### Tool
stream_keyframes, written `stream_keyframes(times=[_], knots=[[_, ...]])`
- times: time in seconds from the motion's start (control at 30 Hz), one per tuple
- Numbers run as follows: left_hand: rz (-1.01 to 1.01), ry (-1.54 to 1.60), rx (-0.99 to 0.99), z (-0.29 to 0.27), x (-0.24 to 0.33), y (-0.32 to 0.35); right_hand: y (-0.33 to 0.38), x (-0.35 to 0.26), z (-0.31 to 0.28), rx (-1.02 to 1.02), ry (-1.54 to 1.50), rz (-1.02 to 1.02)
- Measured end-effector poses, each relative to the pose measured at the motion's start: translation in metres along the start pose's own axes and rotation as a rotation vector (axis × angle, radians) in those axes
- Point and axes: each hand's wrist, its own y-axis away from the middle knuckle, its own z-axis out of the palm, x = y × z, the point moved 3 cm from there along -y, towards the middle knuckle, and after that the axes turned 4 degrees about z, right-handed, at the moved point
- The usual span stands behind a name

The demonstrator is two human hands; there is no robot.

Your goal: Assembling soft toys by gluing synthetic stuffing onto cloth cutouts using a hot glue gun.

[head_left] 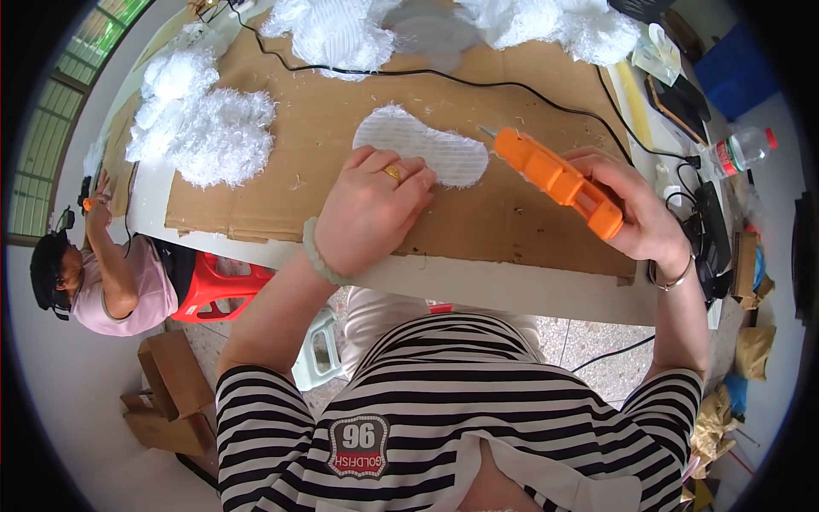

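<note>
Cardboard (316, 213) covers our table (529, 288). Our left hand (373, 205) curls over a white, ribbed, fuzzy-edged, sole-shaped pad (448, 155) reaching ahead and right of it; can't tell if we're pinching. Our right hand (636, 203) grips an orange glue gun (554, 179).

white ribbed sole-shaped pad (455, 156) — flat on cardboard (512, 235) | orange tool (554, 177) — tilted, pointed tip near pad
</note>
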Motion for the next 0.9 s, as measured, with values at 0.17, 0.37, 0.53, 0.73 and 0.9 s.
stream_keyframes(times=[0.17,0.37,0.53,0.73,0.9], knots=[[-0.006,-0.005,0.015,0.002,-0.001,0.002,-0.012,0.015,0.016,-0.024,-0.452,0.229],[-0.019,0.017,0.023,0.004,-0.004,0.007,-0.055,0.005,0.03,-0.123,-0.351,0.325],[-0.026,0.017,0.027,0.004,-0.003,0.009,-0.083,0.01,0.041,-0.066,-0.225,0.118],[-0.045,0.036,0.042,0.007,-0.006,0.012,-0.1,0.009,0.042,-0.115,-0.111,0.265],[-0.054,0.056,0.052,0.007,-0.007,0.013,-0.102,0.005,0.043,-0.12,-0.065,0.289]])
